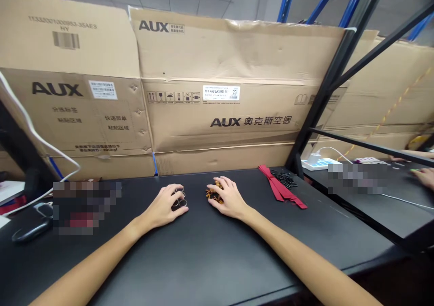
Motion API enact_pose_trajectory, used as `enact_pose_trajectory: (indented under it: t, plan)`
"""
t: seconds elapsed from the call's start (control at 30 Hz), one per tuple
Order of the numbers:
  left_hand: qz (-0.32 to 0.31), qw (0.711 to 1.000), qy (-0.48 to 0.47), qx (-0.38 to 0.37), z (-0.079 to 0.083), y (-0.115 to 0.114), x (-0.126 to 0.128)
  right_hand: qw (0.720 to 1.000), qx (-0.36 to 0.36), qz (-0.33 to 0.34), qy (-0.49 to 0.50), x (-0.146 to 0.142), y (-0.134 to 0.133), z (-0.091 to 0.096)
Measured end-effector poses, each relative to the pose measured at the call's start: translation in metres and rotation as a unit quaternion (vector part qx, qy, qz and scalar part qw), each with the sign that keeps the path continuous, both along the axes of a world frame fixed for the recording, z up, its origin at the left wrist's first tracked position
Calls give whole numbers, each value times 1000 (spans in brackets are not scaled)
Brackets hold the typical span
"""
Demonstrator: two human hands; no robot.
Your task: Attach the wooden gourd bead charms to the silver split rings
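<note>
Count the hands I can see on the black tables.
3: left hand on metal rings, right hand on a brown pile, another person's hand far right; more may be hidden.

**Two hands at mid-frame, goods to either side**

On the flat black table (203, 251), the left hand (166, 205) rests on small metal key rings (179, 200) just left of centre. The right hand (228, 197) covers a heap of small brown-and-orange pieces (213, 194) beside it. Flat red ribbon strips (281, 189) lie right of centre, touching small black clips (285, 177). Large brown cardboard boxes (230, 93) stand behind, across the upper frame.
</note>
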State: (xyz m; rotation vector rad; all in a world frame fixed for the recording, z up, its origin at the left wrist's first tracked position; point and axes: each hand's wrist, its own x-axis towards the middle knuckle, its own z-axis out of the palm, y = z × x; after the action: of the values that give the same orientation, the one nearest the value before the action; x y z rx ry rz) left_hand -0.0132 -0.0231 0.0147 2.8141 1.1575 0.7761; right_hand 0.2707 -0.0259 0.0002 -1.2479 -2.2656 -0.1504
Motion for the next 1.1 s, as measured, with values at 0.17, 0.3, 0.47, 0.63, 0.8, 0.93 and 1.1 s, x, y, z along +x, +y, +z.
enact_pose_trajectory:
  t: [0.17,0.3,0.47,0.63,0.8,0.93,1.1]
  plan:
    - [12,994,77,-75,-5,6,-2,993,-104,-56,-11,-5,0,-3]
    - [13,988,117,-102,-6,12,-5,989,-142,-34,-12,-2,5,-3]
    - [25,992,95,-78,-8,19,-12,990,-137,34,7,10,16,-3]
    - [31,994,88,-61,-9,19,-14,991,-109,64,44,17,24,-3]
    - [14,991,104,-80,-9,19,-13,990,-124,-47,37,7,22,-4]
    - [13,984,141,-107,-11,24,-13,989,-143,-46,-7,2,24,-7]
    - [16,976,181,-123,-12,31,-19,992,-83,98,-18,12,32,-6]
